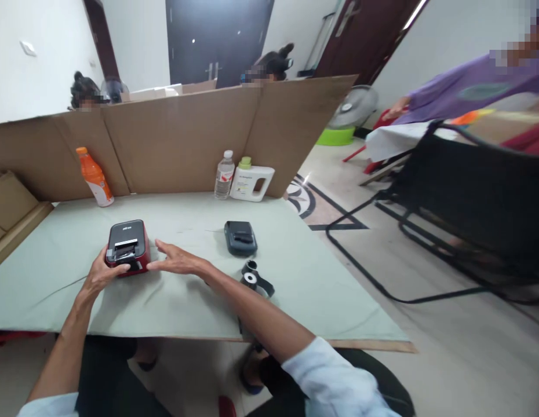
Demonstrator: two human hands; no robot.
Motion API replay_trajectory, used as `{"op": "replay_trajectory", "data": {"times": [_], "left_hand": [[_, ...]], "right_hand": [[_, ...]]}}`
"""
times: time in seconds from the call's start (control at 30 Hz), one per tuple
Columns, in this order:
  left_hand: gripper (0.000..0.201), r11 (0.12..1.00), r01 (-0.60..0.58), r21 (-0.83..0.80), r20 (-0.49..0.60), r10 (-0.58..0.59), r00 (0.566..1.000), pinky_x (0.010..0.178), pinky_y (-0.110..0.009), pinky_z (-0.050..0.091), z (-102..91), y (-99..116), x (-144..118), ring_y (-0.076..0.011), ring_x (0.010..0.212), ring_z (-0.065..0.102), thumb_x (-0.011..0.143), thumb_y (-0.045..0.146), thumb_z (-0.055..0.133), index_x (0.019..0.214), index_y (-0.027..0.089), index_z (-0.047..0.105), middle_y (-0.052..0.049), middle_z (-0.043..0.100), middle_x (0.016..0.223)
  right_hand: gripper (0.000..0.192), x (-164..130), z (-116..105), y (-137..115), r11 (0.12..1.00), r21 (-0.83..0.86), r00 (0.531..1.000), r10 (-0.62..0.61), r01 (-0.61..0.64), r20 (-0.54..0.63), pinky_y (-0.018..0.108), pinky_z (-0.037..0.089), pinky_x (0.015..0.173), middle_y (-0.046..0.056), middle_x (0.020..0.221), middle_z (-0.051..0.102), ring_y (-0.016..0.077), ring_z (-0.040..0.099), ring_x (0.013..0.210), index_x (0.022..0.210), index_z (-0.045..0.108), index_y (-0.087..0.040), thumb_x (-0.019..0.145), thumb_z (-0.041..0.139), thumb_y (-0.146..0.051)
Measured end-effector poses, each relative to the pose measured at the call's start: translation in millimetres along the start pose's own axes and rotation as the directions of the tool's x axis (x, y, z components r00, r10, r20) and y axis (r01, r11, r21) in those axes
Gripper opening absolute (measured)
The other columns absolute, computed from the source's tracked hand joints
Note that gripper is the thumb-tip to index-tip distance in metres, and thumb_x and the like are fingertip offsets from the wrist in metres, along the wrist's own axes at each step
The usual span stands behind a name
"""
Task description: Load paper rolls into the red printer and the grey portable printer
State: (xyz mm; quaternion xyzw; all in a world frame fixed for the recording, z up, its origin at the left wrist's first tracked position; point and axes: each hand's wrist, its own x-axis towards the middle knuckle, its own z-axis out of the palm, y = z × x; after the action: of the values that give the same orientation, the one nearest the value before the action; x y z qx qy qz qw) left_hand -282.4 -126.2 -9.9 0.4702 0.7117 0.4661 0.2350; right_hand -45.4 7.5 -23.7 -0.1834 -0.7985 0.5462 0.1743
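Observation:
A black-topped label printer (pixel 129 237) with red sides sits at the left of the table, a slot across its top. My left hand (pixel 103 271) grips its near left corner, thumb along the front and fingers round the left side. My right hand (pixel 176 259) is at the printer's right side with thumb and fingers spread; its lower fingertips reach the near right corner, and whether they touch I cannot tell. To the right lies a smaller dark portable printer (pixel 240 238). Nearer me are a white-cored black roll (pixel 250 280) and a loose black strip (pixel 265 285), partly behind my right forearm.
The table (pixel 321 295) has a pale green cover and a cardboard screen (pixel 182 145) at the back. Along it stand an orange bottle (pixel 94 176), a water bottle (pixel 224 175) and a white jug (pixel 251 182). A black folding chair (pixel 469 202) stands right; other people are beyond.

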Motion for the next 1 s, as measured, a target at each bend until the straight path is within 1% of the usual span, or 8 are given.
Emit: {"op": "replay_trajectory", "data": {"times": [0.07,0.13,0.3,0.4,0.53,0.73,0.87,1.0], "left_hand": [[0.098,1.000,-0.017,-0.003,-0.014,0.017,1.000,0.105,-0.053,0.057,2.0,-3.3,0.9,-0.0374,0.117,0.072,0.052,0.050,0.095,0.136,0.015,0.059,-0.016,0.076,0.124],[0.096,0.999,-0.033,-0.014,-0.024,0.033,0.999,0.104,-0.053,0.058,4.4,-6.3,1.3,-0.0372,0.115,0.073,0.053,0.050,0.094,0.134,0.015,0.059,-0.016,0.075,0.124],[0.094,0.995,-0.070,-0.065,-0.014,0.069,0.998,0.104,-0.051,0.058,17.2,2.6,-0.6,-0.0358,0.114,0.073,0.054,0.047,0.095,0.134,0.014,0.058,-0.016,0.075,0.124],[0.098,0.984,-0.102,-0.143,0.032,0.108,0.994,0.104,-0.051,0.057,37.9,16.5,1.8,-0.0353,0.115,0.072,0.054,0.045,0.096,0.138,0.013,0.056,-0.016,0.074,0.126],[0.101,0.960,-0.161,-0.230,0.099,0.187,0.977,0.105,-0.050,0.056,81.6,31.9,12.3,-0.0344,0.117,0.071,0.056,0.040,0.095,0.144,0.013,0.052,-0.017,0.073,0.130],[0.094,0.940,-0.217,-0.262,0.174,0.267,0.948,0.104,-0.045,0.055,141.8,40.3,22.5,-0.0304,0.117,0.070,0.062,0.034,0.092,0.144,0.016,0.051,-0.013,0.072,0.129],[0.097,0.946,-0.202,-0.254,0.214,0.258,0.942,0.104,-0.044,0.054,159.5,37.9,21.4,-0.0303,0.119,0.069,0.061,0.032,0.091,0.147,0.017,0.047,-0.013,0.070,0.133],[0.101,0.955,-0.194,-0.223,0.264,0.250,0.932,0.104,-0.043,0.054,158.3,31.4,19.6,-0.0305,0.121,0.067,0.064,0.032,0.090,0.152,0.019,0.042,-0.012,0.068,0.137]], "right_hand": [[0.088,13.9,8.7,-1.8,0.995,0.064,0.995,-0.077,0.073,0.058,0.049,0.046,0.115,0.014,0.148,0.061,0.0354,0.056,0.138,0.152,0.052,-0.019,0.079,0.082,-0.057],[0.085,20.5,15.2,-2.3,0.986,0.109,0.990,-0.131,0.125,0.049,0.045,0.047,0.112,0.009,0.140,0.066,0.0321,0.060,0.132,0.149,0.054,-0.020,0.077,0.084,-0.053],[0.073,9.8,16.4,-0.3,0.975,0.148,0.986,-0.169,0.166,0.011,0.043,0.049,0.108,0.007,0.130,0.070,0.0301,0.061,0.125,0.140,0.061,-0.021,0.077,0.084,-0.049],[0.069,-9.5,-0.3,3.3,0.965,0.182,0.981,-0.192,0.190,-0.009,0.045,0.047,0.111,0.009,0.133,0.069,0.0307,0.060,0.128,0.139,0.062,-0.020,0.080,0.082,-0.049],[0.065,-41.9,-35.2,7.8,0.954,0.235,0.982,-0.176,0.189,-0.074,0.049,0.044,0.114,0.012,0.137,0.068,0.0318,0.061,0.130,0.138,0.064,-0.018,0.082,0.080,-0.046],[0.059,-85.9,-72.7,12.2,0.956,0.250,0.985,-0.124,0.151,-0.122,0.049,0.043,0.116,0.010,0.137,0.069,0.0319,0.061,0.132,0.138,0.066,-0.019,0.085,0.078,-0.043],[0.057,-98.6,-78.1,23.8,0.958,0.255,0.983,-0.094,0.133,-0.159,0.049,0.043,0.117,0.010,0.137,0.069,0.0314,0.060,0.133,0.137,0.066,-0.019,0.087,0.076,-0.043],[0.058,-99.9,-75.7,37.1,0.960,0.244,0.977,-0.087,0.134,-0.193,0.048,0.043,0.117,0.009,0.138,0.069,0.0309,0.061,0.133,0.138,0.065,-0.019,0.086,0.076,-0.040]]}}
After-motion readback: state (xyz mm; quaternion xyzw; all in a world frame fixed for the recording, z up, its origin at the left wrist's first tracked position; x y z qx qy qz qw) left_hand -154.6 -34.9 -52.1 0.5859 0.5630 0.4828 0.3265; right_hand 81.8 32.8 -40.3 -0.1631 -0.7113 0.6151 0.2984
